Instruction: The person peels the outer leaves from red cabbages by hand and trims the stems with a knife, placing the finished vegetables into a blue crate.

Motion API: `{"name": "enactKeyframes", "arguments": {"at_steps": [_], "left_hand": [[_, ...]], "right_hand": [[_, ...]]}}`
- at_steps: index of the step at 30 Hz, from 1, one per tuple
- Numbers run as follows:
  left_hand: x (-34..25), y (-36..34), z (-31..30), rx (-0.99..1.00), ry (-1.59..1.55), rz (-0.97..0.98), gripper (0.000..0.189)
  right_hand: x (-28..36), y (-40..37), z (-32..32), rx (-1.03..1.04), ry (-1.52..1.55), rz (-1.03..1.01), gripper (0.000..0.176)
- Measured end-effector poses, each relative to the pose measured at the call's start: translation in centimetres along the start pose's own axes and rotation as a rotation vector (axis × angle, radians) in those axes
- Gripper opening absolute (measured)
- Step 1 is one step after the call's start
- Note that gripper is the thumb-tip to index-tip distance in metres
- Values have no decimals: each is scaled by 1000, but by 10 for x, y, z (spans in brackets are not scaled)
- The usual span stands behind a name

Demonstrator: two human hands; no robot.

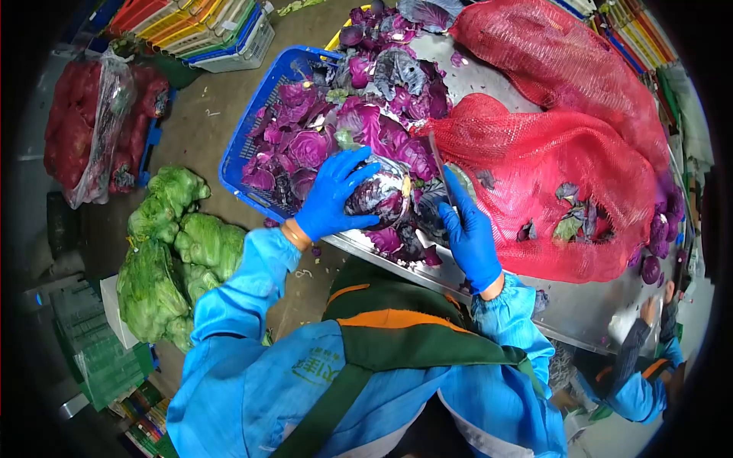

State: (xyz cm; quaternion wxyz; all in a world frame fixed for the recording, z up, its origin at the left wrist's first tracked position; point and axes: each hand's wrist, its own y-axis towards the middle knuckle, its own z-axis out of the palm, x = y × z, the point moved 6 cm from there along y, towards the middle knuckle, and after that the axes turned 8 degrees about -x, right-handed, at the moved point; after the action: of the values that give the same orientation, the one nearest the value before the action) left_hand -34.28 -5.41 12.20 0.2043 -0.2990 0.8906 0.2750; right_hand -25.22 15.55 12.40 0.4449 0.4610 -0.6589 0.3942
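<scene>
My left hand (pixel 336 195), in a blue glove, is wrapped over the left side of a red cabbage (pixel 380 192) with a pale stem end. In my right hand (pixel 467 233), also gloved in blue, is a knife whose blade (pixel 438 162) points up and away, just right of the cabbage. A second cabbage (pixel 433 210) lies partly hidden behind that hand. Beyond my hands, a blue basket (pixel 243 145) is heaped with loose purple leaves (pixel 309 149). Red mesh sacks (pixel 550 164) lie to the right on the metal table (pixel 588 317).
Green leafy vegetables in bags (pixel 156 282) stand on the floor at left, below red sacks (pixel 76 130). Stacked crates (pixel 202 34) are at the upper left. A co-worker's arm (pixel 634 351) reaches in at the lower right, near several purple cabbages (pixel 660 229).
</scene>
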Motion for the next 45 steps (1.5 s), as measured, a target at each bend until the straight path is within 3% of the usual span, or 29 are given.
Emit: {"name": "enactKeyframes", "arguments": {"at_steps": [1, 3, 5, 7, 8, 9, 11, 12, 16, 20, 25, 29, 33, 35, 38, 41, 43, 45], "left_hand": [[-1, -6, 10, 9, -5, 3, 78], [9, -19, 22, -171, -73, -220, 79], [12, -20, 32, -213, -59, -219, 81], [12, -19, 34, -306, -79, -309, 85], [12, -17, 36, -322, -43, -327, 86], [9, -14, 39, -317, -42, -322, 86], [7, -8, 41, -339, 0, -336, 83], [6, -4, 42, -338, 3, -332, 83], [4, 5, 44, -327, 74, -348, 81], [-1, 12, 45, -309, 93, -358, 76], [1, 31, 50, -342, 118, -347, 70], [3, 39, 56, -357, 161, -309, 64], [3, 47, 50, -305, 116, -300, 61], [3, 41, 50, -328, 125, -278, 61], [-3, 40, 53, -323, 131, -273, 61], [0, 28, 51, -317, 161, -271, 62], [12, 26, 44, -323, 19, -320, 65], [38, 0, 40, -340, -244, -359, 65]], "right_hand": [[-8, -2, 2, -6, 2, 9, 59], [-17, -8, 7, -24, -161, -154, 58], [-26, -15, 15, -2, -188, -72, 56], [-21, -17, 23, 37, 257, 11, 55], [-11, -14, 21, -21, 95, -194, 51], [-18, -14, 22, -28, 99, -193, 51], [-59, -16, 34, 7, -94, 85, 45], [-52, -16, 33, -73, -131, -40, 35], [-62, -19, 44, -22, -184, 2, 21], [-76, -7, 49, 1, -385, 84, 19], [-84, 11, 50, -54, -391, 75, 18], [-111, 38, 55, -9, -339, 40, 18], [-88, 33, 45, 139, -349, -7, 22], [-92, 20, 42, 187, -438, 117, 22], [-149, 55, 76, 155, -517, 81, 28], [-146, 65, 69, 200, -640, 126, 30], [-133, 74, 64, 288, -581, 21, 31], [-119, 88, 52, 287, -457, 81, 35]]}}
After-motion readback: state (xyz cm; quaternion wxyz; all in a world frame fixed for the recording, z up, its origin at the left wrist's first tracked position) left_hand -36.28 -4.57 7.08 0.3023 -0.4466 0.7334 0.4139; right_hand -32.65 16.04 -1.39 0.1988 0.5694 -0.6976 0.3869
